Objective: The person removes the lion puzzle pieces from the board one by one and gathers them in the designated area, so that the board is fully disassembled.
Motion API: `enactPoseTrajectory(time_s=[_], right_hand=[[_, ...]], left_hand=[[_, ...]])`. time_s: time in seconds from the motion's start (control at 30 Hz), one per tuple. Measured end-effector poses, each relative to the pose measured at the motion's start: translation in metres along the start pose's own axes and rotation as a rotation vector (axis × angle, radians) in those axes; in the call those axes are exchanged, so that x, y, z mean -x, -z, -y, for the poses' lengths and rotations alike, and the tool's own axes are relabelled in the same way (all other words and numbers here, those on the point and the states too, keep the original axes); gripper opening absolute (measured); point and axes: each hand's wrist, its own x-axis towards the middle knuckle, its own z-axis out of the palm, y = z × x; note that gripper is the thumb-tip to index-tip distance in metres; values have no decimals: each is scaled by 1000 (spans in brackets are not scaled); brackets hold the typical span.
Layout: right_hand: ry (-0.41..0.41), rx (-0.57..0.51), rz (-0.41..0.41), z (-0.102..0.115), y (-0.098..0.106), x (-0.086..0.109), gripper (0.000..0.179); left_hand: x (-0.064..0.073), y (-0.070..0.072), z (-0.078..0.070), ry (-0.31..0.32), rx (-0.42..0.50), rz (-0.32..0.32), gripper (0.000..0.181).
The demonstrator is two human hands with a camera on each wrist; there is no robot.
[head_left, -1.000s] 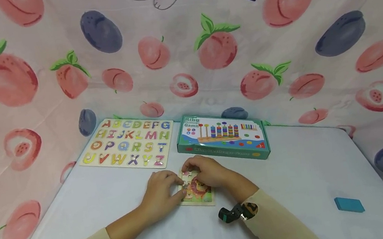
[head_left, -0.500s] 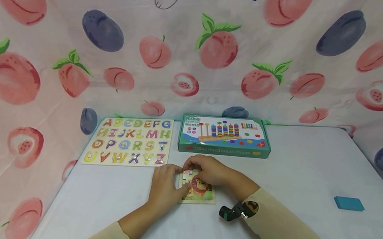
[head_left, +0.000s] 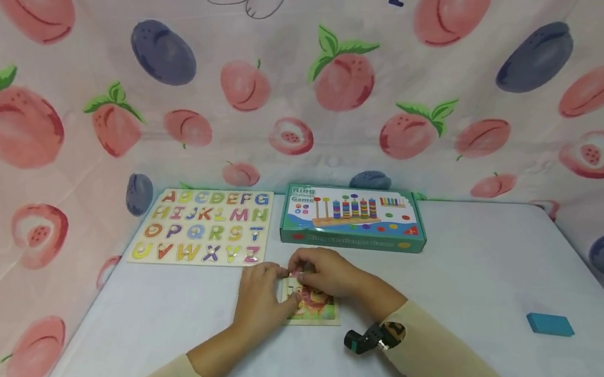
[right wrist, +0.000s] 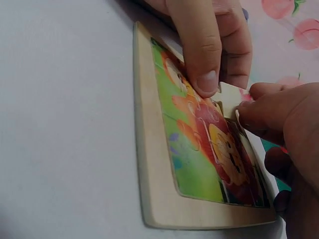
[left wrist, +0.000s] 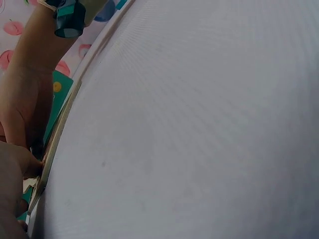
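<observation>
A small wooden jigsaw puzzle with a lion picture lies on the white table between the hands. The left hand holds it at its left side, its thumb lying on the picture and its fingers bent at the far left edge. From the right, the right hand reaches over the far left corner. In the right wrist view its thumb and fingertip pinch a pale puzzle piece with a pink mark, which sits raised and tilted at the board's edge. Fingers hide part of that corner.
Behind the left hand lies an alphabet board with coloured letters. A green Ring Challenge Game box stands behind the right hand. Far to the right is a blue block. A fruit-print cloth hangs beyond the table.
The left hand has moved right and away from the body, its thumb further over the picture. The right thumb has shifted from the lion towards the far left corner.
</observation>
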Motion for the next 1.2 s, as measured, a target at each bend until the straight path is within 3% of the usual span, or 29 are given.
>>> enactPoseTrajectory(time_s=[0.27, 0.47, 0.7, 1.0, 1.2], right_hand=[[5, -4, 5, 3, 0, -1, 17], [-32, -129, 18, 0, 8, -1, 16], [-83, -202, 24, -11, 26, 10, 14], [-138, -128, 22, -40, 51, 40, 10], [-114, -64, 36, -53, 65, 56, 9]], left_hand=[[0, 1, -1, 10, -12, 7, 44], [-2, 1, -1, 7, -17, 6, 44], [-6, 0, -3, 97, 7, 34, 45], [-7, -1, -6, 142, 42, 35, 46], [-6, 0, -6, 152, 28, 45, 46]])
